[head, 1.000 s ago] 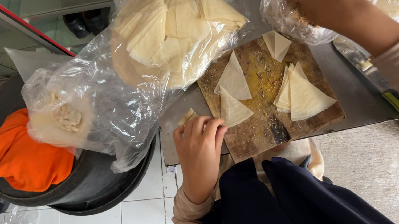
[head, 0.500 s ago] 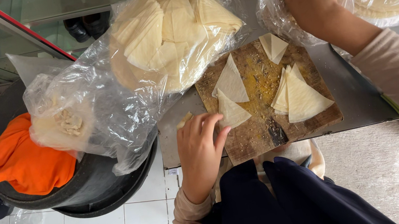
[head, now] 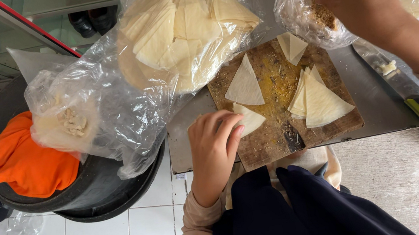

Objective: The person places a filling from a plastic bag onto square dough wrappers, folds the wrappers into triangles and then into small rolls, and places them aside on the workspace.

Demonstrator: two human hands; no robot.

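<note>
Since a moment ago, barely shifted: right hand (head: 366, 0) pinching crumbly brown filling (head: 319, 9) inside its plastic bag (head: 300, 11), left hand (head: 213, 146) pressed flat on a pastry triangle (head: 249, 118) (wooden board (head: 282, 148) on the table (head: 371, 102)); next, probably carrying filling over.

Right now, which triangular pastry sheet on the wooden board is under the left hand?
The pastry triangle at the board's left edge: left hand fingers rest on it; the others lie untouched.

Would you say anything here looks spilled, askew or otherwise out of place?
Mostly crumbs: the wooden cutting board is strewn with yellowish filling bits around the triangular pastry sheets. A green-handled knife lies on the steel counter with dough stuck to its blade. Nothing looks damaged.
</note>
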